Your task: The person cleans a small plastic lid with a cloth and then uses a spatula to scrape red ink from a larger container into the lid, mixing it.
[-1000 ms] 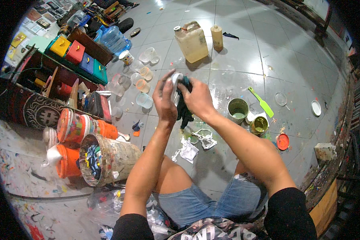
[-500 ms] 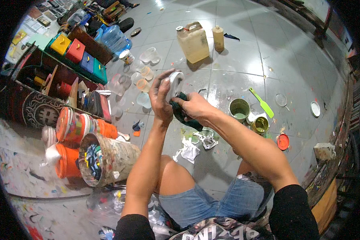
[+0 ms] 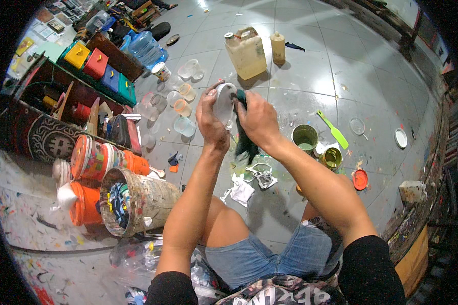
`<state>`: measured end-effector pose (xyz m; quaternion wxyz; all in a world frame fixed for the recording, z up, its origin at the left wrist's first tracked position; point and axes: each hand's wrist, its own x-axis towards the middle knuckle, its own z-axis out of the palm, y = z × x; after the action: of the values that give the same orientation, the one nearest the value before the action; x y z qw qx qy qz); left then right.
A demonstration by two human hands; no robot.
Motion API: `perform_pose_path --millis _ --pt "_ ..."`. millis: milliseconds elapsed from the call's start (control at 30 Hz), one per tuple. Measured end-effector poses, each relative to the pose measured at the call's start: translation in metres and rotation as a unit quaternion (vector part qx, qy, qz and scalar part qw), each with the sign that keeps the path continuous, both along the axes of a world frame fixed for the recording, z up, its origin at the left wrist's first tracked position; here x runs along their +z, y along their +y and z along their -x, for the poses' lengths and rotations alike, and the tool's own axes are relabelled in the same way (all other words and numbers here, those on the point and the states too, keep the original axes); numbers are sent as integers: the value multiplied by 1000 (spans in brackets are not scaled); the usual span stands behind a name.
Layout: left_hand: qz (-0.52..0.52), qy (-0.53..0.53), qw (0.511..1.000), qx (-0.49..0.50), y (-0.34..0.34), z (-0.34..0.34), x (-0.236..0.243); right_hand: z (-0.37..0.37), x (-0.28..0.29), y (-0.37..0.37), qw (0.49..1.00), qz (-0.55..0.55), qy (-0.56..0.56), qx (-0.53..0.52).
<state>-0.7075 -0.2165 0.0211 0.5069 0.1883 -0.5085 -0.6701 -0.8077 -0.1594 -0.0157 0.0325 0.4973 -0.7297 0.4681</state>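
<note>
Left hand (image 3: 212, 122) grips clear cup (image 3: 223, 105) up over floor (image 3: 305, 96), right hand (image 3: 260, 121) clutches dark rag (image 3: 245, 140) at its rim; wiping looks part-done, can't tell how much is left.

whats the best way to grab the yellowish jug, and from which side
Probably by the handle, from above: the jug stands upright on the floor, with the handle raised in a loop beside the cap. The right hand holds a dark cloth, so free it first.
</note>
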Motion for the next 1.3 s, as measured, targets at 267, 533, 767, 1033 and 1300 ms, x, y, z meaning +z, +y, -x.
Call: perform_pose_path --millis 267,533,767,1033,1300 --pt "-15 -16 999 46 6 10 0 14 9 5 999 10 39 2" --pt "107 -52 992 43 -18 -15 -18 -30 -8 5 905 -188 -351 150" --pt "-74 40 977 -196 -19 -18 0 0 -4 3 986 -68 -123 86" --pt "-56 -145 974 -167 -14 -29 1 11 8 7 992 -28 115 36" --pt "-54 -98 987 -116 -4 -12 1 15 6 8 999 -39 27 17"
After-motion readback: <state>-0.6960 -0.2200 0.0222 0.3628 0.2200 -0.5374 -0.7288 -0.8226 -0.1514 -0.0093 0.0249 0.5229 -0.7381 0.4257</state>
